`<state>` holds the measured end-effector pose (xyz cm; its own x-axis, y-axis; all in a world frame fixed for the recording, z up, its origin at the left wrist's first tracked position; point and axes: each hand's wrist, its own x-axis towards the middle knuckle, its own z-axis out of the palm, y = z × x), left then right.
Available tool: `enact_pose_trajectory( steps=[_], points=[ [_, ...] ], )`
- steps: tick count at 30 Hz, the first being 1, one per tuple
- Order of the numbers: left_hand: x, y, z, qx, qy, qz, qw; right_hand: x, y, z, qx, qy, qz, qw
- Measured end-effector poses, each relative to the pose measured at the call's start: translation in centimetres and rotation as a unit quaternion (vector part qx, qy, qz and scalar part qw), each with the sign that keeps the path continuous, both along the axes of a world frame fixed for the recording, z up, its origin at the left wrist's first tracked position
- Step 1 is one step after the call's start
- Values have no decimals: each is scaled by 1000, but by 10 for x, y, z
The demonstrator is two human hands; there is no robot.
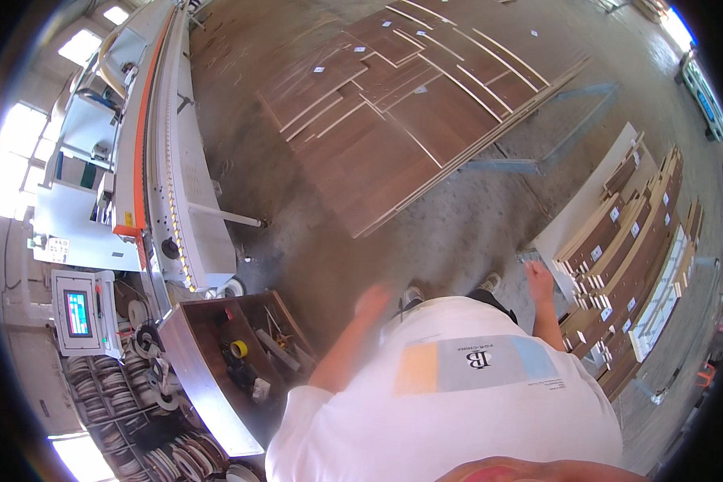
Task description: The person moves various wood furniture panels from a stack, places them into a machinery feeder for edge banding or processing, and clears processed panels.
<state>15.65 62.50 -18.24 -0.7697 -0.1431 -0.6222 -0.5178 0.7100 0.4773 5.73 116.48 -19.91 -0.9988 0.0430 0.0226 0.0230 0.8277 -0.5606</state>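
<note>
Just right of the open tool box (197, 345), the left hand (372, 303) hung too blurred to tell its finger state; well right of the box, the right hand (540, 281), its fingers seemingly curled together, hung near stacked brown boards (590, 230). Beyond the box, brown panels (438, 120) lay spread out, flat and overlapping.

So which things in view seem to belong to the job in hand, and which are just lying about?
Likely the job's, being nearest (neither hand clearly holds anything):
- open wooden box, by left hand
- stacked brown boards, by right hand

Apparently just lying about:
- flat brown panels
- shelved coils
- bluish metal frame
</note>
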Motion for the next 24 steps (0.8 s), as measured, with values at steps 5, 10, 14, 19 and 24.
enact_pose_trajectory(
  steps=[5, 10, 14, 19, 24],
  points=[
    [31, -38, -23, 2, -13, 47, 999, -11, -57, 19, -125, -174, -13, 977],
    [32, -31, -50, 101, 19, 120, 987, -26, -59, 3, -83, -173, -49, 980],
    [39, -61, -129, 106, 148, 46, 982, -85, -102, 48, -183, -155, -66, 968],
    [-34, -33, -52, 178, 101, 60, 977, -176, -114, 54, -181, -114, 10, 977],
    [-130, -28, -37, 87, 146, -63, 983, -302, -123, 92, -305, -125, 18, 944]
  ],
)
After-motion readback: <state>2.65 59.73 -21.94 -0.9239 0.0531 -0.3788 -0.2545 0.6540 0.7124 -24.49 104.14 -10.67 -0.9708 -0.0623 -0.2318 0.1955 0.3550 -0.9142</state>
